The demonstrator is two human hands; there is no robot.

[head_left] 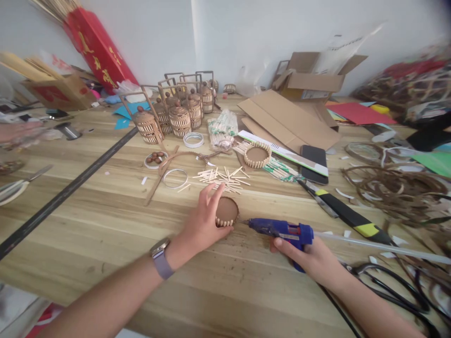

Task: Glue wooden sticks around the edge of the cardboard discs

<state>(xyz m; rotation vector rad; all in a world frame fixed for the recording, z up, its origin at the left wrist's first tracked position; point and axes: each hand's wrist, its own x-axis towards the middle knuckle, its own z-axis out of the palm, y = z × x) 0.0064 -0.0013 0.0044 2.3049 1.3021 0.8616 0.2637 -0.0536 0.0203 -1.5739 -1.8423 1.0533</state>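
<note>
My left hand (202, 218) wraps its fingers and thumb around a small round cardboard tray (227, 210) with short wooden sticks along part of its rim. In my right hand (310, 256) is a blue glue gun (278, 229), its nozzle pointing left at the tray's right edge. A long clear glue stick (380, 245) runs out of the gun's back. Just beyond the tray lies a loose pile of short wooden sticks (225, 179). Farther back, a similar ring-shaped tray (257, 155) is fully edged with upright sticks.
Several small handled baskets (179, 119) stand at the back. White rings (175, 178), a dish of brown beads (155, 159) and a phone (313, 164) lie mid-table. A utility knife (352, 216), black scissors (387, 284) and coiled strips (394, 180) are on the right. Cardboard (285, 117) leans behind.
</note>
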